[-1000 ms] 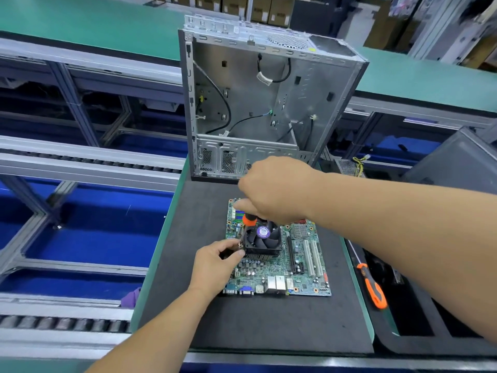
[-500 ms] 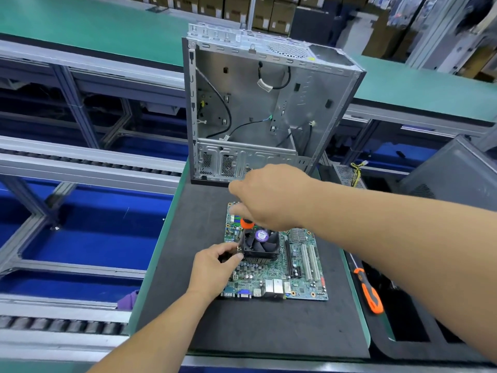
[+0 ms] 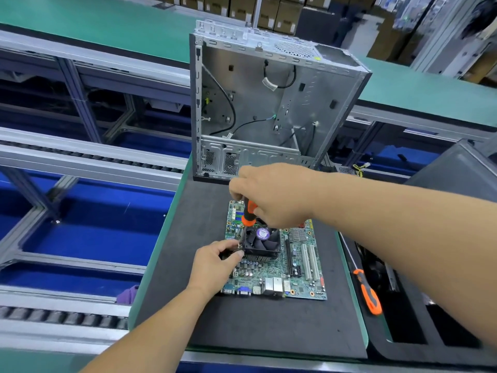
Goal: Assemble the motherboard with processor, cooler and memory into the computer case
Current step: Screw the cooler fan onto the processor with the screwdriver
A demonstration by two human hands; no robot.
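A green motherboard [image 3: 298, 273] lies flat on the dark mat [image 3: 204, 211], with a black fan cooler [image 3: 262, 242] mounted on it. My right hand [image 3: 271, 192] grips an orange-and-black screwdriver [image 3: 248, 215] whose shaft points down at the cooler's near-left corner. My left hand [image 3: 215, 263] pinches at that same corner, fingertips touching the cooler's edge and the screwdriver tip. The open metal computer case [image 3: 269, 109] stands upright behind the board, loose cables hanging inside it.
A second orange-handled screwdriver [image 3: 367, 292] lies in a black tray to the right of the mat. A dark grey panel [image 3: 454, 168] sits at the far right. Conveyor rails and blue-lined bays [image 3: 88, 219] run along the left.
My right hand has lifted and shifted slightly, showing more of the screwdriver's orange handle. The shaft now stands at the cooler's near-left corner. My left hand stays there.
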